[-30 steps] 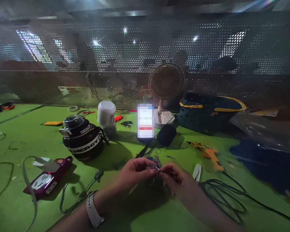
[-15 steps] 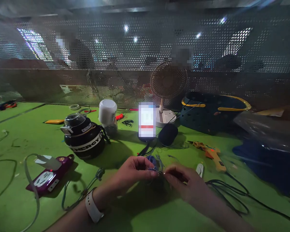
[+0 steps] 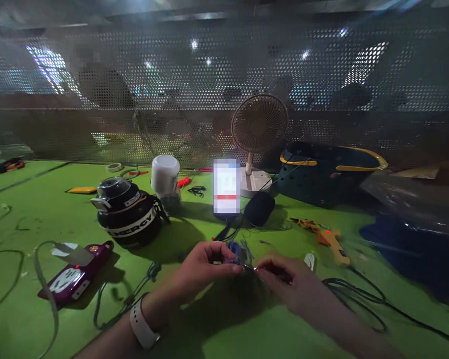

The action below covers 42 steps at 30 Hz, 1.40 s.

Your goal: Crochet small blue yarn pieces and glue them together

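Near left: power strip (image 3: 75, 276), purple, red light lit, lettering illegible. Next right: black bottle (image 3: 129, 222), white band reading "ENERGY" in dark capitals; smaller label above, illegible. Farther back: white-topped jar (image 3: 165, 174), marking unreadable. Near centre, above green table (image 3: 194, 331): left hand (image 3: 208, 264), white wristband, thumb and finger pinched on blue-purple yarn piece (image 3: 233, 248). Behind: upright phone (image 3: 226, 187), screen blurred beyond reading. Just right of yarn: slim metal tool (image 3: 249, 268), pinched between thumb and forefinger of right hand (image 3: 286, 276). Right: yellow glue gun (image 3: 331, 244), red light lit. Far right: dark basket (image 3: 309, 182), yellow handles.
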Each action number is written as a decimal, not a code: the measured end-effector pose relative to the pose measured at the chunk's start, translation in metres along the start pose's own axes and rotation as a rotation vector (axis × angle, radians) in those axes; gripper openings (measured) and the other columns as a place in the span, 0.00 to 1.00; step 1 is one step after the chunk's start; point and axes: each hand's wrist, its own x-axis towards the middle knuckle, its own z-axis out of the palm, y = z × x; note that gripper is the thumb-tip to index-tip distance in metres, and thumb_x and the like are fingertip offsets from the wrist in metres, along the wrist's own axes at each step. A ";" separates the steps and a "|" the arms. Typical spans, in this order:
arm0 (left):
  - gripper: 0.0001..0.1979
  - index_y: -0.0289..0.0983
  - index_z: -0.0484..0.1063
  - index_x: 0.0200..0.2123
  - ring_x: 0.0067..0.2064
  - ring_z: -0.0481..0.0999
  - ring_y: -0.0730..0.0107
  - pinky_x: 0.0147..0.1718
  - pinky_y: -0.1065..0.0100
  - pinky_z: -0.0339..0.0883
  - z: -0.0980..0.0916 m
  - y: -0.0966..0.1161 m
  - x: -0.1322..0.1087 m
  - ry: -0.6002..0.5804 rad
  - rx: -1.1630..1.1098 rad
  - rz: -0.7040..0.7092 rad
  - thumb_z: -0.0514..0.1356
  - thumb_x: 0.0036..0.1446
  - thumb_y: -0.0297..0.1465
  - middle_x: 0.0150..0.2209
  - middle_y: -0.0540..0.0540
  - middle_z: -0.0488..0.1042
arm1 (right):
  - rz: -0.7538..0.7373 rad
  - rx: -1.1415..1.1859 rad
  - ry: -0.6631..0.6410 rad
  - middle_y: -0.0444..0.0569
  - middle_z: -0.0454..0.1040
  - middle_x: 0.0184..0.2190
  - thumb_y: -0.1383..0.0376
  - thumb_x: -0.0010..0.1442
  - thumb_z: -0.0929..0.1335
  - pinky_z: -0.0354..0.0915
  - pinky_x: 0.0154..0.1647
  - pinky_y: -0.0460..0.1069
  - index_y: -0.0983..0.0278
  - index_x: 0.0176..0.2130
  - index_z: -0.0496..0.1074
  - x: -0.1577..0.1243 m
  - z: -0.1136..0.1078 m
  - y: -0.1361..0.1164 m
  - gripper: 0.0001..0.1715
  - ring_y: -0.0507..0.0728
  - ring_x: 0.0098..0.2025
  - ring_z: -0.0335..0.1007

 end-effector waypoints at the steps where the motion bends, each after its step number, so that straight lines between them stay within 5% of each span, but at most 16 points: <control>1: 0.10 0.33 0.73 0.23 0.25 0.68 0.79 0.27 0.73 0.59 0.000 0.000 0.000 0.001 0.002 0.002 0.73 0.41 0.28 0.24 0.53 0.74 | -0.004 -0.007 0.000 0.43 0.69 0.25 0.56 0.64 0.65 0.56 0.27 0.47 0.59 0.35 0.73 0.000 0.000 0.000 0.12 0.52 0.27 0.61; 18: 0.11 0.33 0.74 0.24 0.27 0.70 0.79 0.28 0.74 0.60 -0.002 0.002 0.002 0.034 0.034 -0.016 0.73 0.40 0.27 0.25 0.53 0.76 | 0.007 -0.158 0.005 0.43 0.72 0.24 0.58 0.62 0.65 0.59 0.26 0.46 0.60 0.34 0.76 -0.001 -0.015 -0.012 0.12 0.52 0.27 0.65; 28: 0.12 0.33 0.75 0.24 0.26 0.66 0.77 0.28 0.72 0.57 -0.006 -0.001 0.004 0.044 0.091 -0.014 0.72 0.43 0.34 0.24 0.51 0.74 | 0.089 -0.155 -0.121 0.43 0.70 0.25 0.60 0.63 0.65 0.57 0.26 0.45 0.61 0.34 0.75 -0.002 -0.022 -0.015 0.11 0.51 0.27 0.62; 34: 0.14 0.33 0.75 0.23 0.25 0.63 0.77 0.26 0.71 0.54 -0.003 -0.003 0.004 0.005 0.055 -0.047 0.72 0.43 0.38 0.22 0.52 0.71 | 0.166 0.052 -0.235 0.42 0.71 0.25 0.57 0.58 0.69 0.60 0.28 0.44 0.62 0.34 0.74 -0.004 -0.025 -0.017 0.10 0.51 0.28 0.66; 39: 0.14 0.34 0.75 0.24 0.25 0.64 0.76 0.26 0.71 0.53 -0.001 -0.002 0.002 0.019 -0.003 -0.053 0.71 0.45 0.39 0.23 0.51 0.71 | 0.082 -0.030 -0.147 0.42 0.74 0.25 0.56 0.57 0.70 0.60 0.27 0.46 0.60 0.34 0.74 -0.002 -0.029 -0.011 0.10 0.53 0.27 0.68; 42: 0.16 0.33 0.75 0.23 0.24 0.63 0.77 0.26 0.72 0.52 0.001 -0.001 0.001 0.040 -0.031 -0.063 0.72 0.42 0.40 0.22 0.51 0.70 | -0.103 -0.306 0.069 0.45 0.76 0.28 0.56 0.60 0.68 0.63 0.31 0.49 0.59 0.34 0.75 0.002 -0.030 -0.007 0.10 0.55 0.30 0.71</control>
